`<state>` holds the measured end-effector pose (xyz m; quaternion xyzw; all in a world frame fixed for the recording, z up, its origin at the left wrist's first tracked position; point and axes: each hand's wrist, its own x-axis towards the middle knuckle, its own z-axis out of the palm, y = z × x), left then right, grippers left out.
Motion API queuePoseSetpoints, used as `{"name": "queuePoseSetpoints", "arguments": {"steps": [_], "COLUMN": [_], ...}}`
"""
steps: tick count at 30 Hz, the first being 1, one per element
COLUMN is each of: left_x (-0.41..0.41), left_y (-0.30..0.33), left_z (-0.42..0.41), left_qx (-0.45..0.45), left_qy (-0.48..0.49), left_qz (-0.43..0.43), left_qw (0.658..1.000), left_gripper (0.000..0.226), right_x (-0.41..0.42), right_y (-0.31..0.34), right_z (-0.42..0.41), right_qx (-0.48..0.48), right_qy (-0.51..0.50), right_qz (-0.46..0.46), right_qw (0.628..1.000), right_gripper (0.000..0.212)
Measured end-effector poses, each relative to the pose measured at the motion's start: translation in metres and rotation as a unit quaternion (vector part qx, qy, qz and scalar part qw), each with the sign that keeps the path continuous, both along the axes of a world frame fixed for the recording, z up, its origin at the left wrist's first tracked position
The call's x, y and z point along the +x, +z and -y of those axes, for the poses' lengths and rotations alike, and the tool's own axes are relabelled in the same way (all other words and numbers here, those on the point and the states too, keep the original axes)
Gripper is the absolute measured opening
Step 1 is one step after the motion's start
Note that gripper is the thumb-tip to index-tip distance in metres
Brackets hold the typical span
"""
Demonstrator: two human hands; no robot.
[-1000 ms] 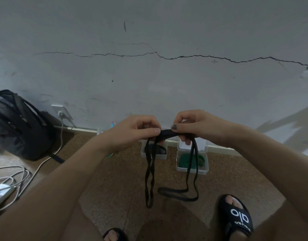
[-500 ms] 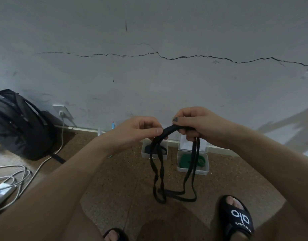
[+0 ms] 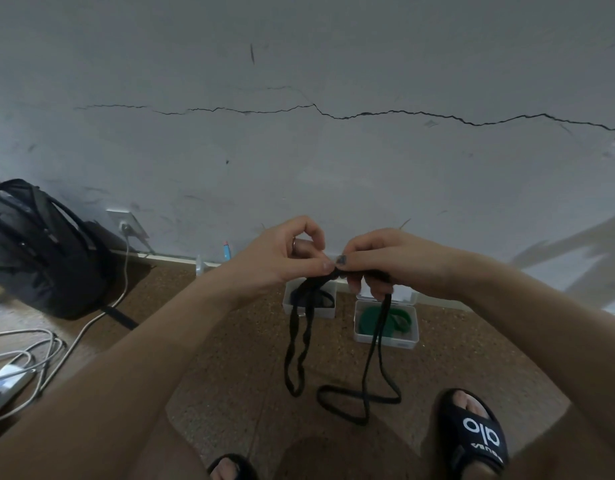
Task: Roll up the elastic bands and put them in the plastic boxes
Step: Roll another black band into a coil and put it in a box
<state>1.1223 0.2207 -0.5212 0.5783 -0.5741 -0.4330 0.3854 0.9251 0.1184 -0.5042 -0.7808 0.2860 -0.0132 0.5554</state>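
I pinch the black elastic band [image 3: 337, 271] between my left hand [image 3: 282, 258] and right hand [image 3: 385, 261], above the two plastic boxes [image 3: 385, 336] on the floor. Its limp, flat loops dangle and twist; if my pinch slackens, I judge the rubbery strip could spring loose and tangle. One box holds a coiled green band [image 3: 370, 320].
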Motion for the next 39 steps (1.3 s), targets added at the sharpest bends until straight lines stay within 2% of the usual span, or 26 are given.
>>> {"name": "queuePoseSetpoints", "arguments": {"steps": [4,6,10,14,18,25,28,31,33,35,39], "left_x": [0.000,-0.001,0.000,0.002,0.002,0.008,0.006,0.007,0.007,0.007,0.008], "left_y": [0.000,0.001,0.003,0.000,-0.001,-0.001,0.000,0.001,0.001,0.000,-0.005], "left_z": [-0.002,-0.004,-0.007,-0.007,-0.005,-0.004,-0.005,-0.003,-0.003,-0.003,-0.002], "left_qx": [0.017,0.018,0.026,0.026,-0.002,-0.046,-0.027,-0.014,-0.014,-0.017,-0.038], "left_qy": [-0.038,-0.052,-0.041,-0.043,-0.025,0.020,0.005,-0.013,-0.021,-0.016,0.013], "left_qz": [0.024,0.027,0.035,0.019,0.040,0.005,0.003,-0.006,-0.032,-0.069,-0.054], "left_qw": [0.999,0.998,0.998,0.999,0.999,0.999,1.000,1.000,0.999,0.997,0.998], "left_gripper": [0.015,0.017,0.022,0.020,0.016,0.012,0.024,0.030,0.027,0.020,0.008], "right_x": [0.002,0.003,0.003,0.004,0.005,-0.003,-0.004,-0.002,0.000,0.000,-0.004], "right_y": [-0.001,-0.001,0.002,0.002,0.003,0.005,0.004,0.004,0.005,0.006,0.009], "right_z": [-0.001,-0.001,0.003,0.005,0.005,0.012,0.012,0.012,0.012,0.013,0.010], "right_qx": [0.007,0.031,0.093,0.117,0.136,0.109,0.094,0.101,0.116,0.122,0.059], "right_qy": [-0.011,-0.031,-0.087,-0.124,-0.143,-0.128,-0.116,-0.114,-0.127,-0.126,-0.045], "right_qz": [0.025,0.054,0.097,0.117,0.131,0.079,0.071,0.091,0.111,0.119,0.033], "right_qw": [1.000,0.998,0.987,0.978,0.971,0.983,0.986,0.984,0.979,0.977,0.997], "right_gripper": [0.036,0.034,0.029,0.031,0.029,0.026,0.022,0.032,0.039,0.035,0.026]}}
